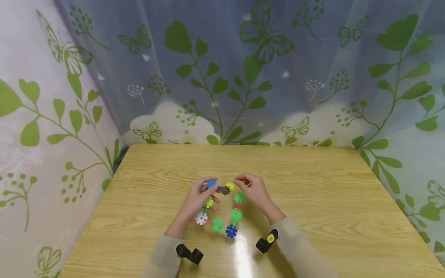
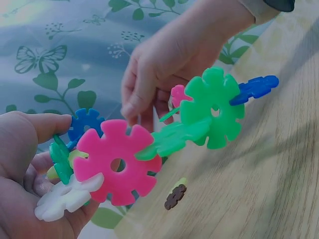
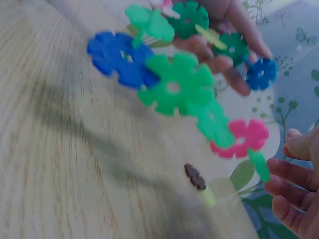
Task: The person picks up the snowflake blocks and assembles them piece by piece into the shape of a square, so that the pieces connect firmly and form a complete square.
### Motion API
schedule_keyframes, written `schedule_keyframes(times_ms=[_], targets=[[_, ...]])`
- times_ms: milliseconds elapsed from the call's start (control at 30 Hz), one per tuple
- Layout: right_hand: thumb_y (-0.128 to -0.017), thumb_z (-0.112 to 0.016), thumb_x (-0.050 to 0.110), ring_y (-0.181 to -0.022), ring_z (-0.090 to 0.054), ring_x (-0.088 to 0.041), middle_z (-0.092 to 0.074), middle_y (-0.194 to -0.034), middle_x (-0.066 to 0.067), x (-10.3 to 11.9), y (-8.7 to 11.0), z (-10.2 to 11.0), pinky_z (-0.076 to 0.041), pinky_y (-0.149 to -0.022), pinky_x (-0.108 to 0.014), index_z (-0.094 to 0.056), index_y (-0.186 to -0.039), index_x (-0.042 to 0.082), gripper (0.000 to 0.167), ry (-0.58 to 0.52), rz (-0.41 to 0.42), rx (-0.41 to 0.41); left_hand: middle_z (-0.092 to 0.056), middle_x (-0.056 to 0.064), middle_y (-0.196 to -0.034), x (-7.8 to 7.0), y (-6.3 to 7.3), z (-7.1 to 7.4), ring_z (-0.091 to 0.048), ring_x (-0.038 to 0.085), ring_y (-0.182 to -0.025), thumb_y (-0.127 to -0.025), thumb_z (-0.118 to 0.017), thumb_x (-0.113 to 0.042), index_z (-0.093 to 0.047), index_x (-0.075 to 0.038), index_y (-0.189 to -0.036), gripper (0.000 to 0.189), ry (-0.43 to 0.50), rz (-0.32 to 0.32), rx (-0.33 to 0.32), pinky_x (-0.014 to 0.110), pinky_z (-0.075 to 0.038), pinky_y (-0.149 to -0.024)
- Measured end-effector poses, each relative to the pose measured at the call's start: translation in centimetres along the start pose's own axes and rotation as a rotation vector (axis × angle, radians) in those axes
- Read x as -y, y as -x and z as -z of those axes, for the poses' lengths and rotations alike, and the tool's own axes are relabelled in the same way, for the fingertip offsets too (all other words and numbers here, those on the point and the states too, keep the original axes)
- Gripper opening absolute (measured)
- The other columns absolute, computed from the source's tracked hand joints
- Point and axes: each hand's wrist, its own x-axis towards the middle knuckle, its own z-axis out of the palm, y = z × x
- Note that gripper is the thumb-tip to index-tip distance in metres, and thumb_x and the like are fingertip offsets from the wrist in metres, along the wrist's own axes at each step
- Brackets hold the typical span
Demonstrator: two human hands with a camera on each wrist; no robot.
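Note:
My left hand (image 1: 196, 199) grips a chain of interlocking plastic snowflake discs (image 1: 236, 214), its thumb against a blue disc (image 1: 211, 184) at one end. White, yellow, green, pink and dark blue discs follow in a bent line across the front. My right hand (image 1: 256, 191) is by the far end, its fingertips close to the last green disc (image 3: 259, 167). Thumb and forefinger stand apart in the right wrist view, with nothing seen between them. Below the chain, a brown disc (image 3: 195, 177) joined to a yellow disc (image 3: 208, 196) lies on the table.
The wooden table (image 1: 313, 181) reaches back to a patterned curtain (image 1: 229, 77) with leaves and butterflies. More of this cloth hangs at both sides. Black wrist cameras (image 1: 189, 254) sit on both sleeves.

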Motion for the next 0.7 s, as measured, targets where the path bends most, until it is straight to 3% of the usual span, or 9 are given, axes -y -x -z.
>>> schedule_keyframes(times_ms=[200, 433, 500, 700], targets=[[-0.089, -0.064, 0.013, -0.074, -0.057, -0.016, -0.066, -0.085, -0.003, -1.9, -1.1, -0.5, -0.050, -0.062, -0.027, -0.069, -0.095, 0.004, 0.012, 0.023, -0.060, -0.007, -0.057, 0.029, -0.113, -0.2, 0.2, 0.2, -0.064, 0.022, -0.071, -0.094, -0.057, -0.025, -0.048, -0.007, -0.130, 0.041, -0.004, 0.005, 0.002, 0.061, -0.053, -0.063], [-0.089, -0.064, 0.012, -0.073, -0.057, -0.015, -0.066, -0.089, -0.003, -3.4, -2.0, -1.5, -0.052, -0.062, -0.027, -0.068, -0.105, 0.002, 0.019, 0.088, -0.112, 0.104, -0.060, 0.025, -0.111, -1.9, 1.0, -0.1, -0.063, 0.034, -0.078, -0.095, -0.055, -0.022, -0.047, -0.008, -0.131, 0.039, -0.002, 0.043, 0.026, 0.067, -0.047, -0.070], [-0.088, -0.066, 0.012, -0.076, -0.058, -0.015, -0.065, -0.092, -0.004, -3.5, -2.1, -1.7, -0.052, -0.064, -0.027, -0.067, -0.106, 0.002, 0.021, 0.096, -0.112, 0.132, -0.061, 0.023, -0.110, -2.6, 1.2, -0.2, -0.062, 0.039, -0.081, -0.096, -0.053, -0.018, -0.047, -0.006, -0.132, 0.038, -0.002, 0.049, 0.032, 0.068, -0.046, -0.071], [-0.084, -0.071, 0.014, -0.079, -0.055, -0.018, -0.059, -0.094, -0.008, -4.1, -2.2, -2.2, -0.051, -0.067, -0.029, -0.067, -0.109, 0.003, 0.028, 0.161, -0.039, 0.236, -0.064, 0.017, -0.106, -3.0, 1.3, -0.3, -0.063, 0.037, -0.080, -0.097, -0.052, -0.016, -0.046, -0.004, -0.132, 0.038, 0.013, 0.037, 0.049, 0.069, -0.044, -0.071]])
